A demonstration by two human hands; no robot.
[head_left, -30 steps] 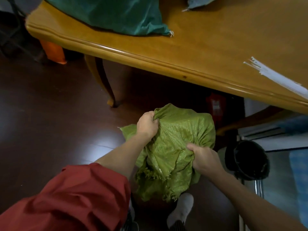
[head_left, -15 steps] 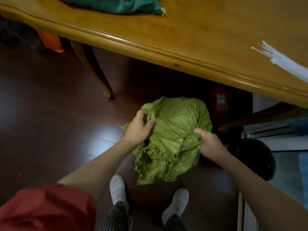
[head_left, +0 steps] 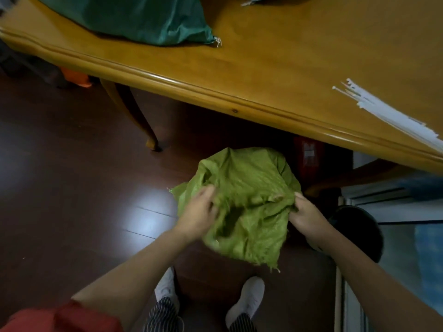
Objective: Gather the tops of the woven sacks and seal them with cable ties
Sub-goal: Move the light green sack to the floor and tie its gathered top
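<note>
Light-green woven sack [head_left: 242, 188] sits on the dark floor in the lower centre of the frame, just below the table [head_left: 263, 75] edge. A second ago the left hand fisted the top high up while the right pinched lower down; now they have moved to opposite sides, the left hand [head_left: 199, 212] clutching fabric at the sack's left, the right hand [head_left: 304, 213] pinching the fold at its right. Between them the loose mouth lies spread, its frayed hem hanging toward the shoes [head_left: 247, 298]. The top looks opened out rather than bunched, so gathering is probably restarting; the cable ties [head_left: 383, 111] lie untouched at the frame's right edge
</note>
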